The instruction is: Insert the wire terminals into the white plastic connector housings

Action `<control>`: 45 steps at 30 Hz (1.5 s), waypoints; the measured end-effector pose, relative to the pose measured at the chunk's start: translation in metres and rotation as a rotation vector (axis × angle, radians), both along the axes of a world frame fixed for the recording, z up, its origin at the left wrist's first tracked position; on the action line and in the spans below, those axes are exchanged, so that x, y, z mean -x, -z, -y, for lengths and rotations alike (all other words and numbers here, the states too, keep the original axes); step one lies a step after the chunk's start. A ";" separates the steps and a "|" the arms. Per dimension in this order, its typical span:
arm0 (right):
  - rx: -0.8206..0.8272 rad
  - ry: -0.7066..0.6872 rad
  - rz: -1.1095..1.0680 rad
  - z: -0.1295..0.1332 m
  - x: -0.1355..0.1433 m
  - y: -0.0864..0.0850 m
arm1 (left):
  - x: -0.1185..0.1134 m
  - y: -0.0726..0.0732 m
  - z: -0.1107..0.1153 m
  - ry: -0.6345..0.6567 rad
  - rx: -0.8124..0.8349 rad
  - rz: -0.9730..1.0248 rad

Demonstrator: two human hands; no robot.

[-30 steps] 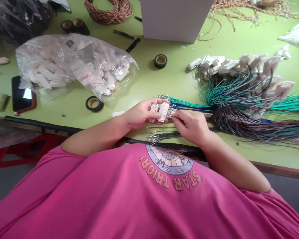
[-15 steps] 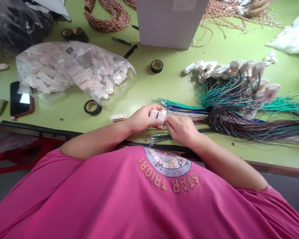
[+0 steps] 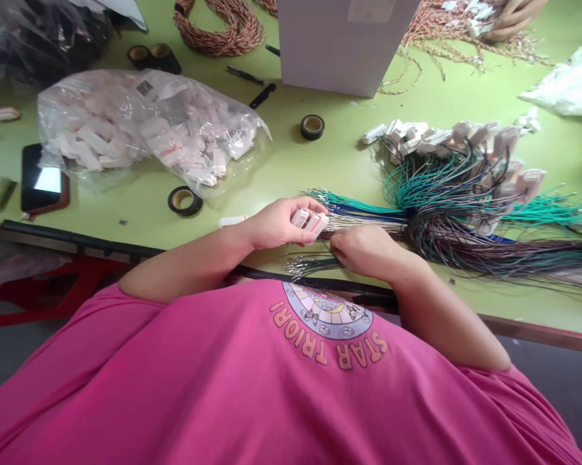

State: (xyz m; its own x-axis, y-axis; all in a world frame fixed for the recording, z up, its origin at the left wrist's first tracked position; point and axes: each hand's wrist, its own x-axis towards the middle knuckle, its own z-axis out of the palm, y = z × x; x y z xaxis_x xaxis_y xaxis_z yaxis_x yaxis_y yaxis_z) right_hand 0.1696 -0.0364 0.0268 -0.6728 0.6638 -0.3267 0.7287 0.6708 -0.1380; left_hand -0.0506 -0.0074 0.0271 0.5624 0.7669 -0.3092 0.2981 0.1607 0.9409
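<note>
head view: left hand (image 3: 277, 224) clamps 2 white connectors (image 3: 317, 223), probably light, stiff, best pinched sideways; whether right hand (image 3: 362, 250) grips anything is unclear.

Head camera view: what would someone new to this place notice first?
Probably the bright pink shirt filling the bottom of the picture. Next come the spread of green and dark wires on the right side of the green table and the clear bag of white pieces on the left. In the middle, the left hand's grip holds two white connectors, with the right hand's grip beside it, near the wires.
</note>
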 end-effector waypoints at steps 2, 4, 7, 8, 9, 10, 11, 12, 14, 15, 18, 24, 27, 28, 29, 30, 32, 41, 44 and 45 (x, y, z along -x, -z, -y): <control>-0.006 -0.017 0.009 0.001 0.002 0.001 | 0.000 0.000 0.000 0.018 0.008 -0.003; 0.016 -0.015 -0.018 -0.001 0.000 0.000 | 0.001 -0.001 -0.001 0.024 0.011 0.007; 0.044 0.037 -0.159 -0.007 -0.008 -0.004 | 0.005 -0.003 -0.001 0.002 0.036 0.077; 0.046 0.079 -0.228 -0.009 -0.012 -0.007 | 0.007 -0.004 0.000 -0.007 0.044 0.110; 0.049 0.135 -0.300 -0.011 -0.015 -0.009 | 0.008 -0.005 0.001 -0.014 0.048 0.143; 0.052 0.204 -0.373 -0.013 -0.019 -0.011 | 0.009 -0.006 0.002 -0.021 0.047 0.172; 0.056 0.281 -0.441 -0.015 -0.023 -0.013 | 0.010 -0.007 0.003 -0.027 0.040 0.198; 0.056 0.364 -0.502 -0.017 -0.027 -0.014 | 0.011 -0.007 0.005 -0.035 0.029 0.222; 0.028 0.519 -0.619 -0.022 -0.034 -0.015 | 0.011 -0.008 0.008 -0.049 0.009 0.257; 0.000 0.586 -0.680 -0.024 -0.037 -0.014 | 0.010 -0.008 0.010 -0.052 0.004 0.267; -0.049 0.705 -0.839 -0.026 -0.043 -0.014 | 0.005 -0.006 0.012 -0.057 0.025 0.263; 0.028 0.416 -0.883 0.000 -0.017 -0.024 | -0.004 0.002 0.009 -0.130 0.247 0.287; 0.071 0.148 -0.857 0.012 0.000 -0.024 | -0.004 0.005 0.007 -0.137 0.340 0.363; 0.072 0.108 -0.866 0.013 0.003 -0.022 | -0.004 0.005 0.006 -0.137 0.369 0.388; 0.060 0.115 -0.880 0.012 0.003 -0.019 | -0.003 0.006 0.006 -0.136 0.401 0.413; 0.036 0.167 -0.892 0.010 0.002 -0.016 | -0.003 0.006 0.006 -0.135 0.432 0.435; -0.022 0.327 -0.870 0.005 -0.004 -0.011 | -0.002 0.007 0.005 -0.138 0.483 0.470; -0.301 0.174 -0.501 0.003 -0.008 -0.006 | -0.002 0.007 0.004 -0.176 0.499 0.499; -0.309 0.200 -0.451 0.007 -0.003 -0.006 | -0.003 0.008 0.004 -0.185 0.469 0.482; -0.284 0.222 -0.451 0.008 -0.002 -0.006 | -0.004 0.008 0.004 -0.186 0.453 0.469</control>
